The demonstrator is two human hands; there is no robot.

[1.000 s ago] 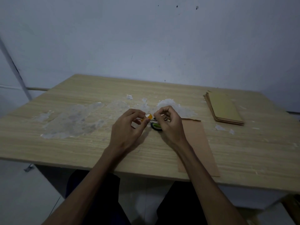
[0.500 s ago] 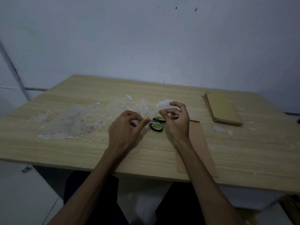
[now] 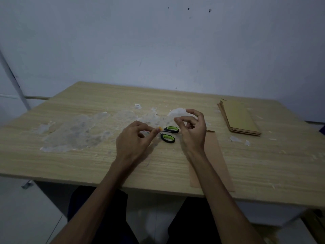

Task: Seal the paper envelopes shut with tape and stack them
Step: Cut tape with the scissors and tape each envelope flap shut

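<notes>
My left hand [image 3: 135,138] pinches a small tape roll, of which only an orange bit [image 3: 159,128] shows at the fingertips. To its right, my right hand [image 3: 192,127] is raised slightly, its thumb and forefinger pinched together toward the roll. The clear tape end between them is too faint to make out. One brown paper envelope [image 3: 213,155] lies flat under my right forearm and reaches the table's near edge. A stack of brown envelopes [image 3: 239,118] sits at the back right.
Scissors [image 3: 168,134] with black and green handles lie on the wooden table [image 3: 88,164] between my hands. Patches of whitish tape residue [image 3: 79,132] cover the left middle. Small scraps [image 3: 235,139] lie near the stack. A wall stands behind the table.
My hands have drawn apart: the right hand moved right and lifted away from the roll, uncovering the scissors. The left hand stayed nearly in place.
</notes>
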